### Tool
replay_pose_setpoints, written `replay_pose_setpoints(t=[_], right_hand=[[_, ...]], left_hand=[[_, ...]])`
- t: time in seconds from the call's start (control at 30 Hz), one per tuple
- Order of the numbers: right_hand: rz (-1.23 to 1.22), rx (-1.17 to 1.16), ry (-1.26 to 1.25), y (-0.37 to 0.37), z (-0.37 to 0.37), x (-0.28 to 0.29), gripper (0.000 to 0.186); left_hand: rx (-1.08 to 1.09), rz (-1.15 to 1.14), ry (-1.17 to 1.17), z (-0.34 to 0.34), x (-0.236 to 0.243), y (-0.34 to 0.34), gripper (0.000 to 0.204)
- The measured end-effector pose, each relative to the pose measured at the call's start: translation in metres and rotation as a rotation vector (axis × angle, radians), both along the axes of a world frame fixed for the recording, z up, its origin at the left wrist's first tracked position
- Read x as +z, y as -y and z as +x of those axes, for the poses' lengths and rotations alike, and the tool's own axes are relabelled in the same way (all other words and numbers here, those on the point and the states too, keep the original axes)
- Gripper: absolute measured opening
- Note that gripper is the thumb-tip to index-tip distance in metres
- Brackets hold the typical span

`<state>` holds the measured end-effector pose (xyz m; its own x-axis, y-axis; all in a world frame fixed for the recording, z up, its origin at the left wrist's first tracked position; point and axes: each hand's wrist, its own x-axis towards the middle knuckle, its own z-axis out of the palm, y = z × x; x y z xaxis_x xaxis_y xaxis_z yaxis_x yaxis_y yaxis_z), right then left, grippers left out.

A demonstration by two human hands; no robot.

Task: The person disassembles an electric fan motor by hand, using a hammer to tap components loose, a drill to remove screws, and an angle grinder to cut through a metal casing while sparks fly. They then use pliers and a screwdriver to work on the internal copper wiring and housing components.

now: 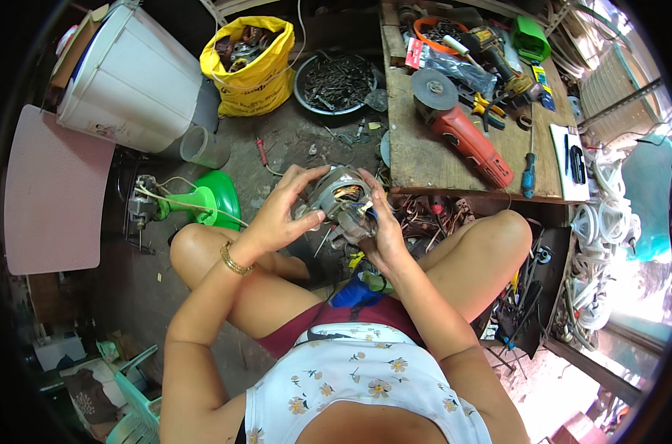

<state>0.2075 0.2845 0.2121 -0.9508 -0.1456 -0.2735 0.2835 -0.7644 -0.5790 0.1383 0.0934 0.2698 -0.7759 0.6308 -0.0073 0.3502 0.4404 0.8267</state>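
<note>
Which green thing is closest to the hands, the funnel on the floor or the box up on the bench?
The green funnel on the floor, just beyond the left hand. The green box sits far off at the workbench's back.

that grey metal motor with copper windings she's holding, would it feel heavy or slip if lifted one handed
The grey metal motor with copper windings is probably heavy for its size: metal casing and dense coils, and both the left hand and right hand cradle it. It looks rigid, not floppy. Its rounded body might roll if set down.

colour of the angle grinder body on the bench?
Red, with a dark grey disc; the angle grinder shows clearly in the head view.
</note>
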Motion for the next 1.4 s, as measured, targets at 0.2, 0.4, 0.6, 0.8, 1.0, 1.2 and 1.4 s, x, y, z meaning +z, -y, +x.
replay_pose_setpoints(t=[0.2, 0.4, 0.6, 0.8, 1.0, 1.2, 1.4], right_hand=[[0.001, -0.054, -0.061, 0.0, 0.009, 0.016, 0.068], [0.088, -0.044, -0.111, -0.01, 0.022, 0.028, 0.064], [0.375, -0.107, -0.193, -0.02, 0.029, 0.015, 0.068], [0.475, -0.23, -0.176, -0.018, 0.031, 0.015, 0.069], [0.553, -0.29, -0.19, -0.02, 0.027, 0.017, 0.068], [0.935, -0.085, -0.284, -0.061, 0.021, 0.037, 0.075], [1.159, -0.506, -0.165, -0.251, -0.042, 0.1, 0.035]], left_hand=[[0.042, 0.225, -0.03, 0.018, -0.01, -0.011, 0.078], [0.018, 0.284, 0.059, 0.029, -0.024, -0.013, 0.109], [-0.019, 0.301, 0.039, 0.034, -0.028, -0.031, 0.137], [0.064, 0.521, 0.369, 0.042, -0.026, -0.054, 0.131], [0.092, 0.614, 0.503, 0.037, -0.024, -0.065, 0.126], [0.256, 0.786, 0.71, 0.032, -0.043, -0.056, 0.103], [0.279, 1.112, 0.75, 0.003, -0.08, 0.024, 0.064]])
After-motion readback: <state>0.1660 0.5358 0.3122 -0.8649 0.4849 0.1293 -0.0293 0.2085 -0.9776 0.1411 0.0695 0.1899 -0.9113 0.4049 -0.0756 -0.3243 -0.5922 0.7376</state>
